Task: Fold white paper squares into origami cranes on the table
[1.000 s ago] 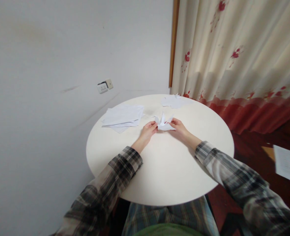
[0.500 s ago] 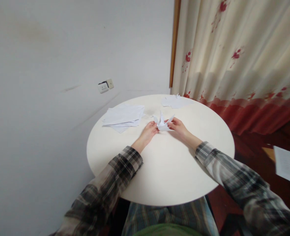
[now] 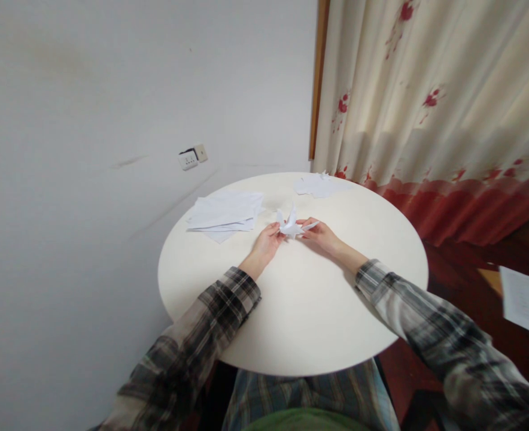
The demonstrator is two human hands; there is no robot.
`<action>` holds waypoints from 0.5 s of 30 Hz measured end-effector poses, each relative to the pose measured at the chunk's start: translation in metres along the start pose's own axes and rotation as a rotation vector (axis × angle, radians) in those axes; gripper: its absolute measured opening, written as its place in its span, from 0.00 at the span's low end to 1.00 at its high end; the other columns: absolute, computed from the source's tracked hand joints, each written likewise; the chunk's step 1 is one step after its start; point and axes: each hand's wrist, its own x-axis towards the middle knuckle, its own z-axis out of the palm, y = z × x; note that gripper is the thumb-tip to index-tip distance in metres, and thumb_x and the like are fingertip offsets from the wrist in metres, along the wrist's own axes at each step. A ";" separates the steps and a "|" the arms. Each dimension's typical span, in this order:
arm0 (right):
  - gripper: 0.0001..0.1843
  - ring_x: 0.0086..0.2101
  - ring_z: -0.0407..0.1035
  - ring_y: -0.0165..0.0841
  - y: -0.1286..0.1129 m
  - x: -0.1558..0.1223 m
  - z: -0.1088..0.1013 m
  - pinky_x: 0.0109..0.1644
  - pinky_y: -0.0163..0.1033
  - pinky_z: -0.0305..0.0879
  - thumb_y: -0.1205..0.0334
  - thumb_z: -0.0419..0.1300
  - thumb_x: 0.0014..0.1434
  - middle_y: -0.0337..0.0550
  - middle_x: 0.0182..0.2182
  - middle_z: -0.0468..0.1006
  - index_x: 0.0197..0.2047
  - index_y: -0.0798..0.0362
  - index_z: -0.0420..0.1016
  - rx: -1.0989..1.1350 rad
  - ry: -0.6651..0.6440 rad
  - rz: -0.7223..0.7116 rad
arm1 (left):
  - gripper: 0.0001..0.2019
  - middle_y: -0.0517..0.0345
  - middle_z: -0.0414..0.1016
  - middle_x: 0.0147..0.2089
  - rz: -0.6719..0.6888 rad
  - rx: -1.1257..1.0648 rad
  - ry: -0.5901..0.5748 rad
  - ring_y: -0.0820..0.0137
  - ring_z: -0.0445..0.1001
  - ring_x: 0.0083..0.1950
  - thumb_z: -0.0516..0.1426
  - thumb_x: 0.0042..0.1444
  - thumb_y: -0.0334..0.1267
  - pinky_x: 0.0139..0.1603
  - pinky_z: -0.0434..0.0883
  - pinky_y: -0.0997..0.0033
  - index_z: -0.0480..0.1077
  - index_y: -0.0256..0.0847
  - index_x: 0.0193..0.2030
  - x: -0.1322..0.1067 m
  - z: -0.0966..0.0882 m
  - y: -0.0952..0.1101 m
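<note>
A small folded white paper figure [image 3: 291, 225] with pointed flaps is held just above the round white table [image 3: 300, 311], a little past its middle. My left hand [image 3: 268, 242] pinches its left side. My right hand [image 3: 321, 235] pinches its right side, where a thin pointed flap sticks out to the right. Both arms wear plaid sleeves.
A loose stack of white paper sheets [image 3: 225, 214] lies on the table's left. A small pile of folded white papers [image 3: 318, 184] sits at the far edge. A wall with a socket [image 3: 191, 157] is on the left, a flowered curtain [image 3: 430, 102] on the right. More paper [image 3: 527, 302] lies at the far right.
Both hands have shifted slightly away from me with the paper figure. Its right flap has been drawn out sideways and the figure looks flatter and wider.
</note>
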 end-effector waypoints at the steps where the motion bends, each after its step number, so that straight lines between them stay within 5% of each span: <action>1: 0.15 0.37 0.68 0.30 -0.001 0.000 0.000 0.42 0.40 0.63 0.54 0.65 0.43 0.44 0.43 0.73 0.28 0.53 0.65 -0.002 -0.015 -0.012 | 0.06 0.54 0.72 0.32 0.010 0.008 0.004 0.72 0.71 0.37 0.52 0.51 0.27 0.44 0.68 0.70 0.67 0.36 0.26 0.001 -0.001 0.000; 15: 0.10 0.32 0.64 0.27 0.001 0.000 0.000 0.38 0.37 0.56 0.59 0.64 0.45 0.39 0.32 0.72 0.28 0.54 0.68 -0.054 -0.101 -0.065 | 0.05 0.61 0.66 0.22 0.036 -0.045 0.094 0.78 0.65 0.23 0.54 0.45 0.23 0.30 0.64 0.77 0.65 0.34 0.23 0.003 0.000 -0.006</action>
